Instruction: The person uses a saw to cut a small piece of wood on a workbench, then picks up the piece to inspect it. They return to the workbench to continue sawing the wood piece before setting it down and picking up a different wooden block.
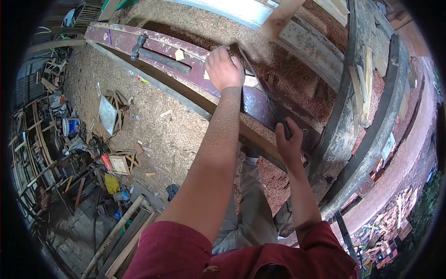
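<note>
My left hand [224,69] presses down on a pale strip of wood [251,81] lying across a dark red bench plank [204,83]; its fingers curl over the far side and partly hide the strip. My right hand [289,139] is closed round the dark handle of what looks like a handsaw [268,96]. Its long, thin blade, seen nearly edge-on, runs up and away past the strip, right of my left hand. On the plank to the left lie a hammer [162,59], a small wood block [180,55] and a purple pencil [109,36].
Sawdust and scraps cover the floor [158,125]. A heavy curved timber [344,102] stands close on my right, with offcuts [364,93] against it. Boards [311,51] lie beyond the bench. At left are a small wooden stool [110,114], a yellow bag [111,183] and a long pole [114,237].
</note>
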`<action>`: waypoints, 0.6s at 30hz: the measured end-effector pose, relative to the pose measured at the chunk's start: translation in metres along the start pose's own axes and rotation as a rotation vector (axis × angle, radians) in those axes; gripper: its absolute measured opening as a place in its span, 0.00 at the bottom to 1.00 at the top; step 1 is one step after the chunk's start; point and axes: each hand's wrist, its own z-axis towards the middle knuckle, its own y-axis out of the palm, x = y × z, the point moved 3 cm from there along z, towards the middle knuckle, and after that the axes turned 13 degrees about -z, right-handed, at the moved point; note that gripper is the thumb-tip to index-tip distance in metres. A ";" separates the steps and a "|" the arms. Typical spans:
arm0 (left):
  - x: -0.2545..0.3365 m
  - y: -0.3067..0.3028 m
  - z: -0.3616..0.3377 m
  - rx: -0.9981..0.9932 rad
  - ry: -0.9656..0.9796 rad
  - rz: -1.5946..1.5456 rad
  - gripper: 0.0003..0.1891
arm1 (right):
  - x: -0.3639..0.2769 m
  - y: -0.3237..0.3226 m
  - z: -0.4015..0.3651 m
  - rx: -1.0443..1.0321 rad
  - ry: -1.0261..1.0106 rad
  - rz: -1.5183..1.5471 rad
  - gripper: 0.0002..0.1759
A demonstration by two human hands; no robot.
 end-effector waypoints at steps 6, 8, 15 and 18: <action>-0.002 0.001 -0.001 -0.009 0.013 0.017 0.18 | 0.002 0.004 0.006 0.015 0.005 -0.008 0.09; -0.001 0.002 -0.001 -0.007 0.002 0.007 0.18 | 0.010 0.006 0.003 -0.026 0.053 0.044 0.08; -0.001 0.002 -0.001 -0.015 0.005 0.017 0.18 | -0.005 0.003 0.007 0.035 0.037 0.009 0.10; -0.001 0.002 0.000 -0.035 -0.006 0.040 0.19 | -0.001 0.003 0.007 0.025 0.026 -0.002 0.10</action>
